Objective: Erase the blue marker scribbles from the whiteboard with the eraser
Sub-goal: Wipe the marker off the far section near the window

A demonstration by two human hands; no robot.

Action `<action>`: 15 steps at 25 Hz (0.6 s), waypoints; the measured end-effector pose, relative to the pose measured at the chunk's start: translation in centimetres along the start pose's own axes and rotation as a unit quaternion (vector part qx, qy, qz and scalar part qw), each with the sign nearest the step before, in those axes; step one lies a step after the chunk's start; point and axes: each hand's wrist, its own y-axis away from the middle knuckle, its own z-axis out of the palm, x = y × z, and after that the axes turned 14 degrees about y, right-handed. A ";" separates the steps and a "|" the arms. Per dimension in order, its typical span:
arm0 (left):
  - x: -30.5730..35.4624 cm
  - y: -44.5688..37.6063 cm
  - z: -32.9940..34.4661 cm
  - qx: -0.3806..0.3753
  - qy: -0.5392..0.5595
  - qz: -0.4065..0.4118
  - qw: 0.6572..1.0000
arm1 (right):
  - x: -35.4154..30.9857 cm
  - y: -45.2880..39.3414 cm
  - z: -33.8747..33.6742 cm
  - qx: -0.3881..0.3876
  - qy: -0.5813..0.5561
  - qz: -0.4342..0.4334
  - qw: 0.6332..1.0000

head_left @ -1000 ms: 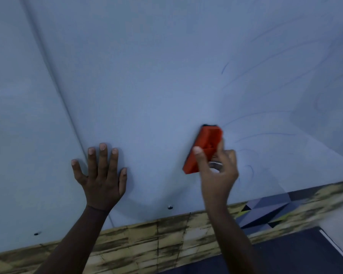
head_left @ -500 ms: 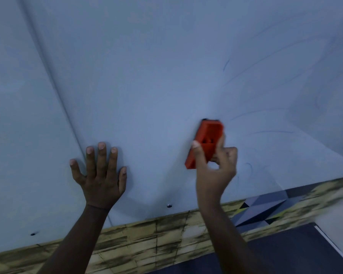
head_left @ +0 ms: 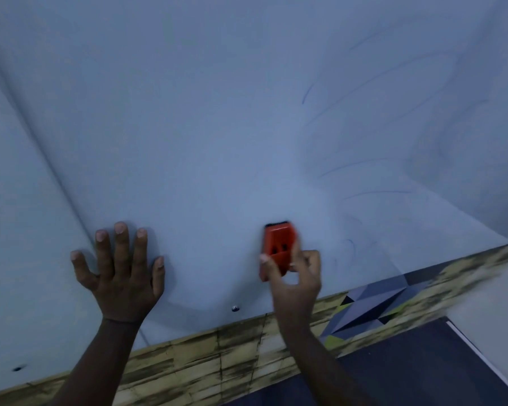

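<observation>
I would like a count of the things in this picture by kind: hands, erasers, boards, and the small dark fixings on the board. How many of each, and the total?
Hands: 2, left hand flat on the whiteboard, right hand gripping the eraser.
Erasers: 1, orange eraser.
Whiteboards: 1.
Fixings: 2, screw and dark spot.
Total: 6.

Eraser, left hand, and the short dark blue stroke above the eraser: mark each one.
eraser (head_left: 278,244): head view, on its orange plastic back.
left hand (head_left: 123,276): head view, on the back of the hand flat on the whiteboard.
short blue stroke (head_left: 306,93): head view, on the middle of the line.
</observation>
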 end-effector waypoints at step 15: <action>0.6 0.1 -0.1 -0.011 0.014 -0.008 1.000 | -6.9 -8.3 -2.3 0.108 -0.106 0.081 0.985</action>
